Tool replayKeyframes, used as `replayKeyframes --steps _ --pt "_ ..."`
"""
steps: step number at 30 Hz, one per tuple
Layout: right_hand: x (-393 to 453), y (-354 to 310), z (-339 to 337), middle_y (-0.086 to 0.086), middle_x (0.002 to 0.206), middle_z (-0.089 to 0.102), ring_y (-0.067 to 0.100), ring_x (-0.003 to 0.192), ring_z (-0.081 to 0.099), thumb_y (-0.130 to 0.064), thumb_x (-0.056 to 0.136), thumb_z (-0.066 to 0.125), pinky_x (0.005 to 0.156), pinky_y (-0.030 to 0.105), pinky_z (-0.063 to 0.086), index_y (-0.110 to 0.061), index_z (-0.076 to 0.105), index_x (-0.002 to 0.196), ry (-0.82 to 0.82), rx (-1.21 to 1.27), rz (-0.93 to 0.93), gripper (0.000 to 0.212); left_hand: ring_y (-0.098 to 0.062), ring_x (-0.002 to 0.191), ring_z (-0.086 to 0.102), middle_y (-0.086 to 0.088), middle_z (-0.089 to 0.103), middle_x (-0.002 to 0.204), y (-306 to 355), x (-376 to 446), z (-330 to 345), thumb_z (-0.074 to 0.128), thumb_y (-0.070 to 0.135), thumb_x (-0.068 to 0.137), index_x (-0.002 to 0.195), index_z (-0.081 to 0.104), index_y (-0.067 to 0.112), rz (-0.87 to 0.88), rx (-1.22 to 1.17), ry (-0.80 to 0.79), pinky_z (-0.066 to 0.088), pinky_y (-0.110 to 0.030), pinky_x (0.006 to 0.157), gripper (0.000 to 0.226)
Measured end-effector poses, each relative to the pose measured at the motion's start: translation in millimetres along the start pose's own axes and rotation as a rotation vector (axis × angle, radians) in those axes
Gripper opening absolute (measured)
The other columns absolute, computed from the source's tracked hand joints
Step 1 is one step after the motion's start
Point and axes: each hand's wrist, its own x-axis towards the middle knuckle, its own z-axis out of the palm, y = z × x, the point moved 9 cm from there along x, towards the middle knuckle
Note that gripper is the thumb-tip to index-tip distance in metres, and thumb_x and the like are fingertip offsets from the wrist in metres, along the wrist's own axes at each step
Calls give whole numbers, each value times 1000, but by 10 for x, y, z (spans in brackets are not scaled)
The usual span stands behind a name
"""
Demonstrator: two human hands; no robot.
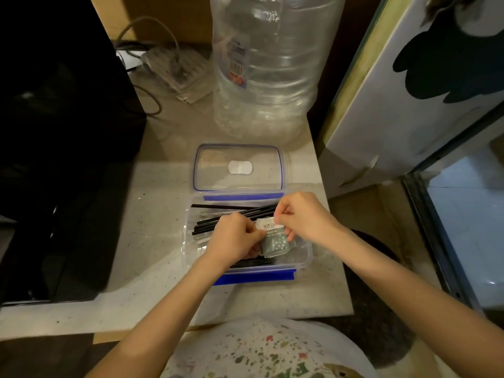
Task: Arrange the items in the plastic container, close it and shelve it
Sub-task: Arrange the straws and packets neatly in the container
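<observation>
Both hands meet over the clear plastic container (305, 257), which sits on a pale speckled stone countertop (152, 241). The left hand (234, 238) is curled closed, thumb and fingers pinching the left edge of a small stack of flat paper sachets (274, 240); the right hand (302, 216) is also closed, its fingertips nipping the upper right corner of the same stack. The top sachet is rectangular, white along its upper band with printed characters, grey-green below with a pale dandelion-like motif. It is held above the container's interior, slightly tilted.

Inside the container, a bundle of thin, straight, black stirring sticks (218, 222) lies roughly left to right, fanning out toward the left wall; a few more dark sticks show under the left hand near the front wall. The container is rectangular with rounded corners, transparent walls and blue locking flaps (253, 279) on its near and far long sides.

Its lid (237, 167), transparent with a blue seal line and a white oval patch in the middle, lies flat on the counter just beyond the container, touching or almost touching its far edge. Farther back stands a large, ribbed, clear water bottle (272, 64) with a red-and-white label.
</observation>
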Motion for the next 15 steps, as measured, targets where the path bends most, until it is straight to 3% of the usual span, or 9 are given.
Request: replayKeyframes --steps 4,8,12,15 --pt "-8 -73 100 19 89 67 28 71 67 -5 91 52 70 42 58 3 64 95 19 -143 -36 15 -14 52 64 -11 73 66 -72 48 -30 62 31 85 69 69 6 -21 112 63 57 -27 65 30" --pt "-60 -6 189 14 110 57 27 80 64 -8 90 55 74 38 56 -4 52 116 -67 -211 36 26 -14 48 63 -12 73 65 -140 75 2 64 34 83 69 69 5 -74 92 45 55 -23 57 32" --pt "-76 16 289 14 113 55 26 84 63 -6 90 54 73 35 56 -6 45 121 -95 -226 90 32 -20 58 69 -10 71 67 -148 77 49 66 26 82 78 65 6 -106 -64 12 57 -24 54 21" --pt "-70 23 332 14 115 57 24 97 60 -8 90 55 73 30 50 -8 38 127 -78 -216 114 41 -11 54 65 -3 67 65 -131 82 77 68 21 81 85 59 7 -104 -152 -8 54 -16 47 17"
